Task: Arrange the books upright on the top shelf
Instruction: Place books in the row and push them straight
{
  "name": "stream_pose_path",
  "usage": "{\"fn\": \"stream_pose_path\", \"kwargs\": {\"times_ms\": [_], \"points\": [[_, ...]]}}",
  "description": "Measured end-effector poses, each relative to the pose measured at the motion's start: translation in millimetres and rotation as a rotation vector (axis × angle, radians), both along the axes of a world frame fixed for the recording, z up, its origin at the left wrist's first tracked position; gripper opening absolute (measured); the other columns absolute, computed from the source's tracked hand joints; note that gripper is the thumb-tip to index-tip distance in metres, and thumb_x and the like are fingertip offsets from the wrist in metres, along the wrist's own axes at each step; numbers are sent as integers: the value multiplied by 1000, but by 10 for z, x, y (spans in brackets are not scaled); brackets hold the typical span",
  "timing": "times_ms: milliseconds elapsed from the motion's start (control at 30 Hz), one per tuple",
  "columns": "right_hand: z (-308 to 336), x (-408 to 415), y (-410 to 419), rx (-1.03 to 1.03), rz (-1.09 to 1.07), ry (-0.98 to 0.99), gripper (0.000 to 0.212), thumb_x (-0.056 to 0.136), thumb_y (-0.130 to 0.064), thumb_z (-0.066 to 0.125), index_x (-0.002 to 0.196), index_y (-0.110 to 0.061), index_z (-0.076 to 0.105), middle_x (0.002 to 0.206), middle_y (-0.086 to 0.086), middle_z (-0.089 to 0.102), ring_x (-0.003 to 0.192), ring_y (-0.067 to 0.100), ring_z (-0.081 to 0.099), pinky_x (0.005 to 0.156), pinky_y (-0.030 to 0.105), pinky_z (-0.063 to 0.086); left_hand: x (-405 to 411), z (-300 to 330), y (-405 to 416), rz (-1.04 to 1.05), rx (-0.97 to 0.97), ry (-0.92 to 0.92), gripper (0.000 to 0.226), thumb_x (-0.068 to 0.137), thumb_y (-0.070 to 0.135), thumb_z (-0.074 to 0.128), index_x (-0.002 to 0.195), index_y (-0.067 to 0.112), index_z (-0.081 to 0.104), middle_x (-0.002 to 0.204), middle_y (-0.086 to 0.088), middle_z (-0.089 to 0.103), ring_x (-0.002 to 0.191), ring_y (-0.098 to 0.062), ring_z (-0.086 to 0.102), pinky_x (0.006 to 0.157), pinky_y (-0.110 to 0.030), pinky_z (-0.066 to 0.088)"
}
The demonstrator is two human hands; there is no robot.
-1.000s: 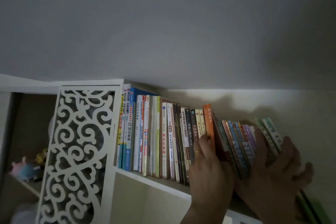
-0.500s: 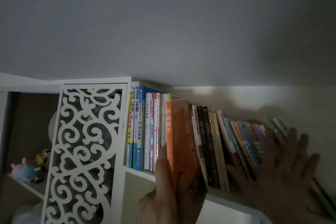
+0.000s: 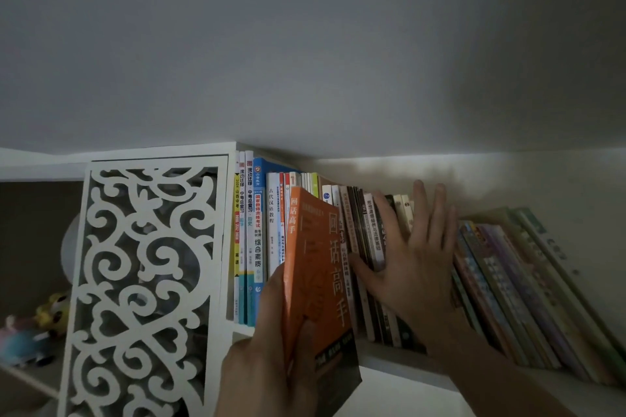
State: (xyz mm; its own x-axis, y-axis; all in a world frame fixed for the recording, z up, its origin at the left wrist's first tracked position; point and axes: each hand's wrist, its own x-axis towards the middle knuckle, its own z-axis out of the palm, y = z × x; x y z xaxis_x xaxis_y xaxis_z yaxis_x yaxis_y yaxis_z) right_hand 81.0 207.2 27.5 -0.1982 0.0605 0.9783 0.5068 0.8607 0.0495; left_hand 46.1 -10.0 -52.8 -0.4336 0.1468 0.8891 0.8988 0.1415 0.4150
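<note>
My left hand (image 3: 271, 349) grips an orange book (image 3: 318, 267) by its lower part and holds it out in front of the row, tilted a little. Upright books (image 3: 257, 240) fill the left end of the white top shelf (image 3: 389, 357). My right hand (image 3: 416, 257) lies flat with spread fingers against the spines of the dark and cream books (image 3: 369, 230) in the middle. To the right, several thin colourful books (image 3: 508, 284) lean over toward the left.
A white fretwork panel (image 3: 145, 281) stands left of the books. Behind and below it, soft toys (image 3: 30, 332) sit on a lower shelf. The grey ceiling (image 3: 305, 44) hangs close above the book tops.
The orange book has come out of the row and shifted left in my left hand. My right hand moved from the leaning books at the right up onto the middle spines.
</note>
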Motion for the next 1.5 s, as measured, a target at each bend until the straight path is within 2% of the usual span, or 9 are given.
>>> {"fn": "stream_pose_path", "kwargs": {"times_ms": [167, 300, 467, 767, 867, 933, 1233, 1367, 1500], "points": [[15, 48, 66, 26, -41, 4, 99, 73, -72, 64, 158, -36, 29, 164, 26, 17, 153, 47, 1, 117, 72, 4, -20, 142, -37, -53, -52, 10, 59, 94, 57, 44, 146, 58, 17, 106, 41, 53, 78, 10, 67, 71, -2, 52], [-36, 127, 150, 68, -72, -9, 84, 81, -75, 54, 155, -41, 34, 162, 27, 21, 153, 48, -1, 116, 74, 4, 8, 359, 2, -135, -156, -65, 68, 98, 34, 59, 147, 58, 19, 121, 25, 65, 97, 0, 69, 84, -17, 59], [-25, 131, 121, 78, -71, 7, 77, 80, -62, 59, 152, -43, 39, 160, 25, 28, 153, 49, 2, 116, 74, 6, -156, 759, 278, -207, -198, -126, 51, 102, 23, 57, 145, 40, 34, 117, 15, 68, 82, 2, 68, 59, -6, 51], [-29, 220, 168, 88, -65, -66, 75, 84, -59, 56, 154, -38, 38, 162, 22, 27, 154, 46, 3, 117, 71, 11, -483, 384, 1078, -8, -152, 82, 53, 107, 39, 46, 150, 32, 17, 108, 1, 71, 71, 6, 64, 63, -7, 53], [-63, 308, 198, 112, -47, -100, 76, 89, -65, 53, 156, -32, 37, 166, 21, 19, 155, 43, 4, 118, 67, 16, -446, 157, 1214, 235, -117, 145, 72, 104, 58, 38, 158, 14, 22, 143, -11, 51, 120, -13, 55, 103, -26, 44], [-121, 421, 239, 126, -38, -68, 79, 91, -67, 51, 156, -24, 39, 166, 22, 18, 154, 43, 8, 119, 64, 18, -410, 209, 1266, 291, -78, 236, 86, 102, 63, 35, 162, 7, 12, 165, -14, 22, 153, -24, 23, 124, -40, 18], [-433, 1263, 641, -159, -33, 269, 83, 93, -55, 48, 158, -9, 27, 163, 23, 24, 150, 43, 25, 119, 60, 26, -693, 319, 1444, 375, -283, 369, 89, 102, 66, 26, 163, 6, -1, 171, -12, -8, 159, -24, -5, 127, -51, 13], [-494, 1612, 930, -436, 94, 281, 69, 96, -61, 40, 152, -21, 36, 140, 12, 56, 122, 36, 58, 93, 46, 51, -259, 276, 1507, 246, -192, 315, 83, 102, 55, 31, 163, 7, 3, 171, -12, -8, 159, -27, -5, 128, -51, 8], [-506, 1849, 1161, -476, 106, 93, 48, 94, -67, 36, 124, -35, 55, 88, -13, 63, 82, 22, 65, 67, 30, 43, 465, 196, 1867, 88, -313, 763, 68, 104, 48, 43, 162, 19, 24, 171, -10, 8, 158, -31, 6, 127, -50, 13]]}}
